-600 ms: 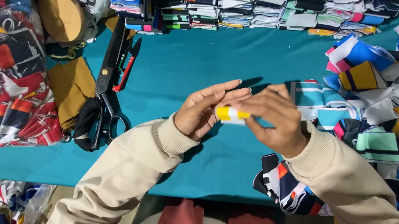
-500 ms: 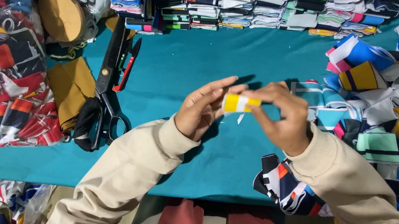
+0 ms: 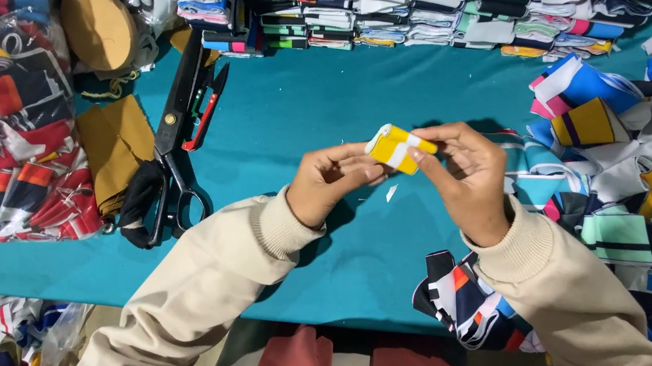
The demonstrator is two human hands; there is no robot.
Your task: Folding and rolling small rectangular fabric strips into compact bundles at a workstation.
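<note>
Both hands, the left hand (image 3: 330, 184) and right hand (image 3: 465, 176), pinched a small folded yellow-and-white fabric piece (image 3: 398, 147) above the teal table (image 3: 311, 105); so shallow a fingertip grip might have let it unfold or drop.

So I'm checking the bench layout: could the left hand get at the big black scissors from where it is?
Probably yes. The scissors lie uncovered on the teal table just left of the left hand, with bare cloth between them. But its fingers are pinching the yellow-and-white fabric piece.
</note>
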